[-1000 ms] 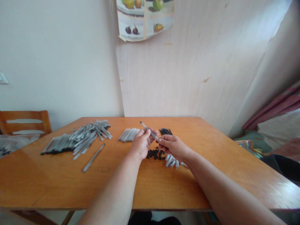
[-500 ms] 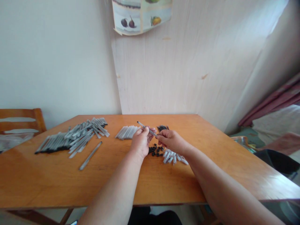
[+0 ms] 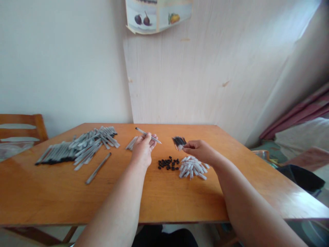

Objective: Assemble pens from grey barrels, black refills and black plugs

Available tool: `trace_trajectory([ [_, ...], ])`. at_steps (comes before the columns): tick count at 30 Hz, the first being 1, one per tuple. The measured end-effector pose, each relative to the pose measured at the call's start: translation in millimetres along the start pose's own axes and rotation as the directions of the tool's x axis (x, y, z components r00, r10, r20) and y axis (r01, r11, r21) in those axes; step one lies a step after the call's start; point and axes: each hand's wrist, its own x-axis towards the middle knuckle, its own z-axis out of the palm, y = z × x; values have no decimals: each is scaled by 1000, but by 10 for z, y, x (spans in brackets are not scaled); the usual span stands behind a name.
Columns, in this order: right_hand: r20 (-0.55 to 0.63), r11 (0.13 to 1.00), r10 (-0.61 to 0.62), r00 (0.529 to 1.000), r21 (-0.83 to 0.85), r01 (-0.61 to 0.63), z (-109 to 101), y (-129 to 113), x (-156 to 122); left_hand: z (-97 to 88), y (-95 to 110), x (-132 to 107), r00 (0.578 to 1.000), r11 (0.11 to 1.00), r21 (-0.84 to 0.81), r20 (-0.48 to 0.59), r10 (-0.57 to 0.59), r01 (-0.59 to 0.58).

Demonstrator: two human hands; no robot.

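My left hand (image 3: pixel 143 148) is closed around a clear pen (image 3: pixel 145 132), which is held slanted above the table with its black end up to the left and its pointed tip to the right. To the right, my right hand (image 3: pixel 199 150) hovers with fingers and thumb drawn together near the bundle of dark ink refills (image 3: pixel 179 142). Whether anything small is between those fingertips cannot be seen. Just below it lies a heap of whitish clear pen caps (image 3: pixel 192 167). Small black plugs (image 3: pixel 168 163) are scattered beside the caps. Clear pen barrels (image 3: pixel 131 143) lie partly hidden behind my left hand.
A large pile of clear pens with black ends (image 3: pixel 87 144) covers the left of the wooden table (image 3: pixel 159 202). One single pen (image 3: pixel 98 168) lies apart in front of it. A wooden chair (image 3: pixel 23 127) stands at the left, and a dark bin-like object (image 3: pixel 300 178) at the right.
My hands have separated. The left has moved left with the pen, whose tip now shows; the right has let go of the pen and moved right, over towards the refills and caps.
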Motion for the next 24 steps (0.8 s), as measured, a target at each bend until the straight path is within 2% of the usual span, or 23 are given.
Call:
trace_trajectory([
  [4, 94, 998, 38, 995, -51, -33, -67, 124, -10, 1, -34, 4, 996, 988, 149, -71, 62, -51],
  [7, 142, 997, 27, 989, -73, -16, -83, 183, -15, -20, -36, 14, 992, 974, 208, -71, 107, -90],
  [10, 196, 997, 30, 980, -77, -15, -85, 215, -19, -19, -30, 1, 995, 979, 182, -34, 96, -88],
  [13, 238, 995, 26, 971, -97, -3, -88, 229, -24, 4, -16, -38, 999, 992, 119, 10, 37, -38],
  [24, 257, 991, 41, 966, -131, -7, -88, 234, -13, 91, 61, -118, 983, 995, -44, 160, -86, 95],
])
